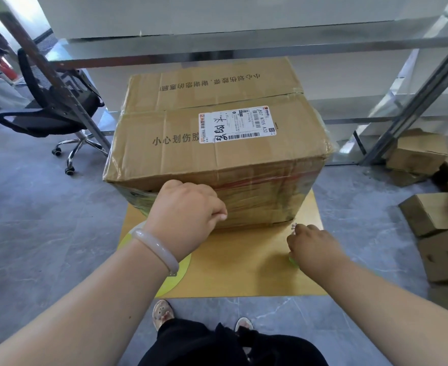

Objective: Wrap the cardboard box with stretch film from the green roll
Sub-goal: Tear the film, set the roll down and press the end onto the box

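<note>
Your cardboard box [217, 114] sits at ctr of view on a tan board [244, 270]. The board lies on the grey floor [45, 220], w/ a yellow-green disc [175, 276] showing from under its left edge. Top flaps are closed, and a white shipping label [237, 124] is stuck on the near flap. Stretch film [265, 191] bands the near side of the box, wrinkled, w/ red print showing through.

Your left grip [188, 212] is against that near side, toward its left part. Its fingers are curled in and the knuckles are on the film. Can't tell if they pinch any film. There's a pale bracelet [155, 249] on that wrist.

Your right grip [315, 249] is low by the box's btm right corner, over the board. Its fingers are curled round the green roll [293, 260], which is mostly hidden, w/ just a green edge showing under the palm.

A black office chair [51, 107] stands back left. Metal shelving [244, 46] runs behind the box. Small cartons [429, 215] are piled on the floor at right. Your shoes [162, 311] are just short of the board's near edge.
</note>
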A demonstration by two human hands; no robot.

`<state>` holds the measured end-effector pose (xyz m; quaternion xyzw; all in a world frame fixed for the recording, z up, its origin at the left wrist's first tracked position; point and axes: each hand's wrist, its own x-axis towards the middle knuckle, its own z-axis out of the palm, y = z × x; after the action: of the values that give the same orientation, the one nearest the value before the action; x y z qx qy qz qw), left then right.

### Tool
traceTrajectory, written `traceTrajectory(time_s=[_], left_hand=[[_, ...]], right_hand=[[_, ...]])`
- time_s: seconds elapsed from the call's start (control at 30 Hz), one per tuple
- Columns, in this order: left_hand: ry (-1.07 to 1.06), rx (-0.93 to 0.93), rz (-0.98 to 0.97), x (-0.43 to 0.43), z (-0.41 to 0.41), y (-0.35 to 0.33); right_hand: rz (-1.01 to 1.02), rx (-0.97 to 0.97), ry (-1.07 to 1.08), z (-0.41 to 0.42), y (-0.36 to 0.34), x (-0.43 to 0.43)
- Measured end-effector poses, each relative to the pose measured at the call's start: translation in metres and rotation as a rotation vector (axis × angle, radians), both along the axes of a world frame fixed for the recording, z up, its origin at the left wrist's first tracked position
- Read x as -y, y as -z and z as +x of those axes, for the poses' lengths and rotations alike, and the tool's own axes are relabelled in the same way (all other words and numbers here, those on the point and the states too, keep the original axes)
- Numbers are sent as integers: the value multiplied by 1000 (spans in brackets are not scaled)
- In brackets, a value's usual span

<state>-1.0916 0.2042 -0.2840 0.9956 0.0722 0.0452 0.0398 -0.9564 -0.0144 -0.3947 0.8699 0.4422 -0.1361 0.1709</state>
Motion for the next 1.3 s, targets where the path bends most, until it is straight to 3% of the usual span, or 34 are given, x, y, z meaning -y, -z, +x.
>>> traceTrajectory(time_s=[0.13,0.6,0.67,0.73,0.8,0.93,0.97,1.13,1.23,1.3], left_hand=[[52,132,15,-3,0,4],[109,128,-3,-6,-2,3],[104,113,-1,-6,-2,3],[100,117,3,-6,-3,0],[65,76,-3,-5,-2,-2],[108,86,64,2,-2,-4],[113,73,81,4,-4,-3],[37,49,80,9,-5,-4],[-85,-105,-42,6,-5,-16],[-108,-76,-195,4,-5,-28]], right_hand=[[96,-15,42,-3,14,3],[118,-119,51,-2,3,8],[251,-74,41,-5,0,8],[512,-64,52,-15,-11,1],[771,-256,130,-30,-28,-17],[1054,-1040,294,-58,-63,-71],[1110,-1161,321,-62,-67,-81],[1225,-1238,449,-75,-65,-107],[1264,-1279,537,-78,-63,-114],[1281,-1303,594,-77,-61,-116]])
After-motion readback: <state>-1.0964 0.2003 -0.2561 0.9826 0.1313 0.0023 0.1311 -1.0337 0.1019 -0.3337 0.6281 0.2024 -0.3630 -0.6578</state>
